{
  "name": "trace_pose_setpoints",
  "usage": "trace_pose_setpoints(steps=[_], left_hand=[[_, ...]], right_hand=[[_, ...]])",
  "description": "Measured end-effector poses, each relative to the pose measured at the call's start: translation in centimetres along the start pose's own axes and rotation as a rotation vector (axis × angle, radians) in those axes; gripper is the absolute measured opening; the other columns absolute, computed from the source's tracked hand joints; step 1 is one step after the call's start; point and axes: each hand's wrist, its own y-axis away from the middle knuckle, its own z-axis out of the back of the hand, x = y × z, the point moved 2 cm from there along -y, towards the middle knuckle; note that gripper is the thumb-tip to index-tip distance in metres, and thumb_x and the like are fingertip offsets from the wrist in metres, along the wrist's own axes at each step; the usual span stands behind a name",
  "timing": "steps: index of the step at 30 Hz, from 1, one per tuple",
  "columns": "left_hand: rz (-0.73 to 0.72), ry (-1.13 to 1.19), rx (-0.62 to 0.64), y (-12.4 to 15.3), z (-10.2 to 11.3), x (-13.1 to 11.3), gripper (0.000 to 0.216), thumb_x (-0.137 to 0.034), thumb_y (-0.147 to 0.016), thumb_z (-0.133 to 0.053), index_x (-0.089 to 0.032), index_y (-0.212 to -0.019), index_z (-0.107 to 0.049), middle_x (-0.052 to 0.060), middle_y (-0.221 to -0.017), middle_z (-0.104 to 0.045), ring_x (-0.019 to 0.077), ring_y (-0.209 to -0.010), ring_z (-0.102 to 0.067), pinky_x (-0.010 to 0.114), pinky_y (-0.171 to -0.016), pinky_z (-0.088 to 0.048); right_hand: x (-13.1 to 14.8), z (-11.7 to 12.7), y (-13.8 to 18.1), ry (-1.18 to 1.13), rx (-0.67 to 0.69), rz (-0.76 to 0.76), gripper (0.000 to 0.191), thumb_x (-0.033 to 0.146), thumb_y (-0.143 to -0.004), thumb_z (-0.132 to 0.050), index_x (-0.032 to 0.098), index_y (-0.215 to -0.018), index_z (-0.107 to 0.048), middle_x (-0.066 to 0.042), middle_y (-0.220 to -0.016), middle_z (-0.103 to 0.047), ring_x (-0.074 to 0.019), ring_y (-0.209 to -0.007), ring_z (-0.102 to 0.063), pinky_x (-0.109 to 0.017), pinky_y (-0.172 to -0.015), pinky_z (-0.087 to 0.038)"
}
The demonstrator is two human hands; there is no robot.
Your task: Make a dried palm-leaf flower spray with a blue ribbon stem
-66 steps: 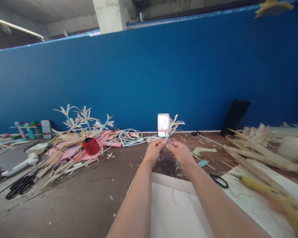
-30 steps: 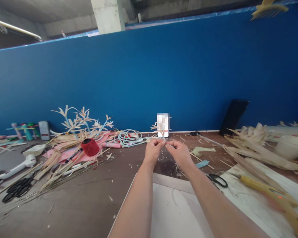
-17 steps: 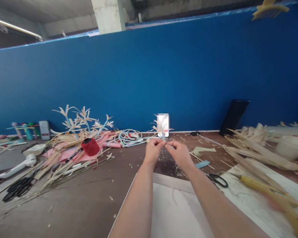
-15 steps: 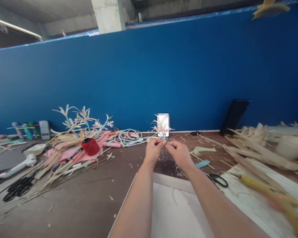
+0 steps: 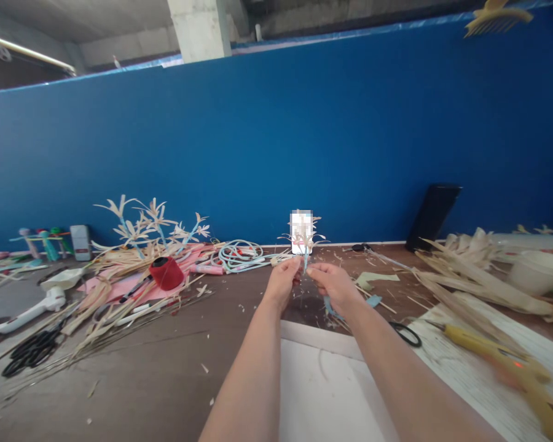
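Both my hands meet above the brown table (image 5: 156,362), pinching a small straw flower sprig (image 5: 305,236) with a pale blue stem. My left hand (image 5: 282,283) grips the stem from the left with fingers closed. My right hand (image 5: 335,285) pinches it from the right, and a light blue strip hangs below that hand. The sprig's pale petals rise in front of a phone (image 5: 301,231) that leans on the blue wall.
Finished straw flowers (image 5: 152,224), a red thread spool (image 5: 165,272), coiled cords (image 5: 239,255) and black scissors (image 5: 30,353) lie left. A white board (image 5: 322,393) sits below my arms. Right: another pair of scissors (image 5: 406,334), a yellow glue gun (image 5: 502,362), dried husks (image 5: 479,279), a white bowl (image 5: 541,273).
My hands dropped slightly and the sprig turned upright between them; 2.2 s ago it leaned right. Both pinches stay closed.
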Motion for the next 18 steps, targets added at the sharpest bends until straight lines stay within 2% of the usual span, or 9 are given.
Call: trace_pose_setpoints(steps=[5,8,12,18], left_hand=[[-0.001,0.009,0.075,0.21,-0.12,-0.18,0.039,-0.049,-0.065,-0.063,-0.013,-0.082,-0.067,-0.003,-0.053,-0.039,0.0057,-0.050,-0.032,0.019,-0.047,-0.024],[0.000,-0.012,0.068,0.14,0.00,-0.13,0.037,-0.046,-0.063,-0.066,-0.014,-0.081,-0.068,-0.001,-0.060,-0.050,0.0054,-0.051,-0.034,0.019,-0.047,-0.025],[-0.037,-0.035,0.037,-0.11,0.17,0.05,0.032,-0.043,-0.063,-0.066,-0.013,-0.075,-0.066,0.005,-0.079,-0.060,0.0062,-0.055,-0.039,0.019,-0.049,-0.028],[-0.089,-0.052,-0.054,-0.32,0.06,0.15,0.029,-0.040,-0.062,-0.066,-0.013,-0.071,-0.064,0.002,-0.069,-0.058,0.0059,-0.053,-0.037,0.019,-0.050,-0.028]], right_hand=[[0.34,-0.03,0.24,-0.043,0.057,-0.022,0.028,0.037,-0.060,-0.067,0.014,-0.073,-0.060,0.009,-0.045,-0.033,-0.0039,-0.041,-0.020,-0.021,-0.041,-0.011],[0.37,-0.01,0.27,-0.032,0.054,-0.022,0.029,0.038,-0.059,-0.068,0.014,-0.071,-0.060,0.009,-0.044,-0.031,-0.0039,-0.041,-0.020,-0.021,-0.041,-0.011],[0.08,0.05,0.10,0.054,0.006,0.003,0.029,0.041,-0.059,-0.067,0.015,-0.072,-0.060,0.008,-0.045,-0.036,-0.0045,-0.040,-0.023,-0.021,-0.040,-0.013],[0.22,0.04,0.17,0.259,-0.110,0.142,0.030,0.044,-0.063,-0.060,0.016,-0.073,-0.065,0.005,-0.044,-0.044,-0.0076,-0.041,-0.032,-0.023,-0.042,-0.024]])
